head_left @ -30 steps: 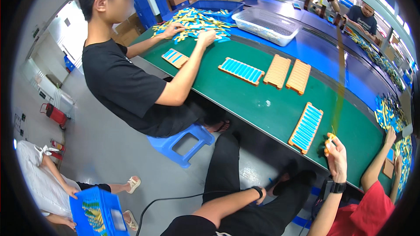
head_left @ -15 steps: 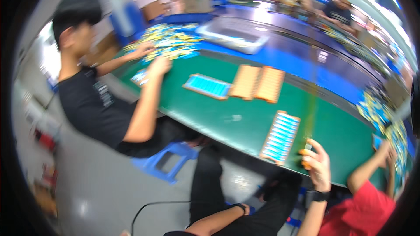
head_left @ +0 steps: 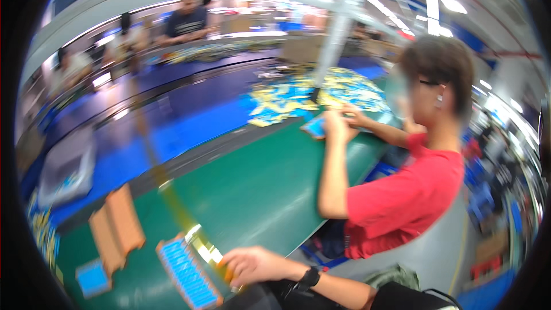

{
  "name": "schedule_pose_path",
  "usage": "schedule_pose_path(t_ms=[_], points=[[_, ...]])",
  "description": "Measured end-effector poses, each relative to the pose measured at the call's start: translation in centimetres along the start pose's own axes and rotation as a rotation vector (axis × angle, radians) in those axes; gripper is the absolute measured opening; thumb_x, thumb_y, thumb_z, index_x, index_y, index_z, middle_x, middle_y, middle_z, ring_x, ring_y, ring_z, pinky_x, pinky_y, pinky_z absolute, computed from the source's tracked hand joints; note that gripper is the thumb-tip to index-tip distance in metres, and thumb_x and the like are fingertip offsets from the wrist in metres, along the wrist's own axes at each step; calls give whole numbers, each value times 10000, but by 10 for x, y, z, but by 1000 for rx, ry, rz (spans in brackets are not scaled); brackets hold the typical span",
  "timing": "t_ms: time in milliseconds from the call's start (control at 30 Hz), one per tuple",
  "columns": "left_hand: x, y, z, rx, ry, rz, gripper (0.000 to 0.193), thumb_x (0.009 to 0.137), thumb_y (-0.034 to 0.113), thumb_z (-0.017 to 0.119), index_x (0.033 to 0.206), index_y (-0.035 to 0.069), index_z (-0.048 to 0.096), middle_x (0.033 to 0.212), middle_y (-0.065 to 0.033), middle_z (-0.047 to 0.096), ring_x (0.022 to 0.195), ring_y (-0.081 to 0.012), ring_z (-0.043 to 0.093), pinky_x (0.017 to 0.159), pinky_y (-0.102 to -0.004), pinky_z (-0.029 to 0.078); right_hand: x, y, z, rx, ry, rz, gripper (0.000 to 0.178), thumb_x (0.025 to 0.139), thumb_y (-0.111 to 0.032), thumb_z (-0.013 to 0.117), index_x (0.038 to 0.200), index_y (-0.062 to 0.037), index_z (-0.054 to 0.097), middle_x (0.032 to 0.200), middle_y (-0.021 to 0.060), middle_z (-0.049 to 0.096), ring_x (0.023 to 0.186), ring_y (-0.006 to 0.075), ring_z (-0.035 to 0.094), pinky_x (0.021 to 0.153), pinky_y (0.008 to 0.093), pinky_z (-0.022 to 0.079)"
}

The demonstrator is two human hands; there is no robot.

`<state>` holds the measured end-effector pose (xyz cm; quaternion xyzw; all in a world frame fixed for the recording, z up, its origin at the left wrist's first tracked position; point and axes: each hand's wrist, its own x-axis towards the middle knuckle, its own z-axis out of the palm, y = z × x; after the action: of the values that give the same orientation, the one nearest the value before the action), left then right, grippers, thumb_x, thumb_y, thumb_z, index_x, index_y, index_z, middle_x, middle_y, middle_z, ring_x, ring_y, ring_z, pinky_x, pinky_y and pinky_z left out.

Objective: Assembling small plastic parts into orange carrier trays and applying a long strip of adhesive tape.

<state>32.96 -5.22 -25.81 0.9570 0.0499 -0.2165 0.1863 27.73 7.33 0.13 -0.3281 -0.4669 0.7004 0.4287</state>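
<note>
My right hand [head_left: 255, 265], with a black watch on the wrist, reaches to the near edge of the green work surface [head_left: 258, 181]. Its fingers are closed on a small orange object [head_left: 227, 270], mostly covered by the hand and blurred. Beside those fingers, a translucent yellow strip [head_left: 181, 212] stretches away across the surface. To the left of the hand lies an orange tray [head_left: 188, 272] filled with a row of blue pieces. My left hand is out of view.
Farther left are two orange trays [head_left: 116, 227] side by side, another blue-filled tray [head_left: 93, 278] and a clear plastic bin [head_left: 68, 166]. A co-worker in a red shirt [head_left: 407, 192] handles a blue piece near a heap of blue and yellow packets [head_left: 350, 89]. A metal post [head_left: 338, 37] rises there.
My view has swung right, bringing the red-shirted co-worker into fuller view. The co-worker in black and my left hand have left the picture. My right hand still holds the orange object.
</note>
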Motion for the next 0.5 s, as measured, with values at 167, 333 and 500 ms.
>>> schedule_pose_path(t_ms=[167, 333, 500], points=[[11, 26, 4, 51, 8, 319, 382, 882, 280, 615, 1153, 20, 681, 1162, -158, 681, 1069, -280, 654, 916, -436, 526, -9, -18, 12, 132, -6, 127, 574, 856, -26, 782, 1349, 30, 495, 1025, 156, 704, 836, 204, 722, 723, 349, 620], [-10, 14, -12, 14, 35, 385, 372, 890, 280, 610, 1138, 12, 680, 1141, -155, 684, 1049, -275, 657, 906, -428, 528, -11, -28, 12, 274, 81, 168, 527, 842, -17, 790, 1304, 34, 542, 974, 118, 704, 851, 189, 718, 717, 328, 614], [-41, -14, -38, 41, 50, 440, 363, 898, 280, 605, 1122, 4, 680, 1120, -153, 688, 1029, -270, 660, 896, -421, 529, 0, -26, 10, 232, 86, 97, 491, 854, -16, 778, 1295, 25, 566, 986, 113, 706, 839, 177, 706, 738, 331, 606]])
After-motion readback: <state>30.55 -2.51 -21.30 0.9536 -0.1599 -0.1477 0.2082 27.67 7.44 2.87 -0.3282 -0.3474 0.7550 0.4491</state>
